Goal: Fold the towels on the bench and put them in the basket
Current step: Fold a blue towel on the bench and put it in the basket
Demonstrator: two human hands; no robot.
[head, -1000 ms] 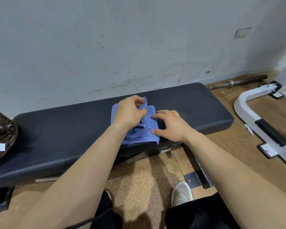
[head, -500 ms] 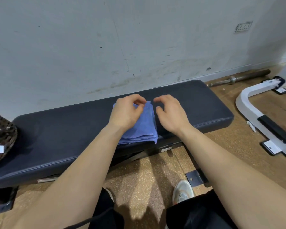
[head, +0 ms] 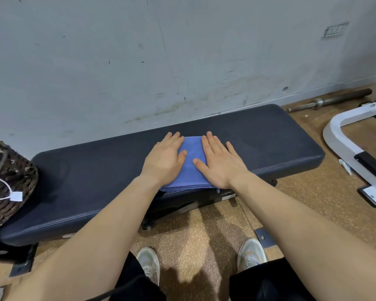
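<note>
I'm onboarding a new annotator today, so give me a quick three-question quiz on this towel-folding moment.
1. True or false: the left hand and the right hand both lie flat on the blue towel.
2. The basket is: A) by the left end of the bench; B) under the bench; C) on the person's lap.
3. How many towels lie on the bench?
Key: 1 true; 2 A; 3 one.

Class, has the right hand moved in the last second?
Yes: the right hand, earlier pointing leftward along the dark padded bench, now points toward its wall-side edge, flat on the blue folded towel.
</note>
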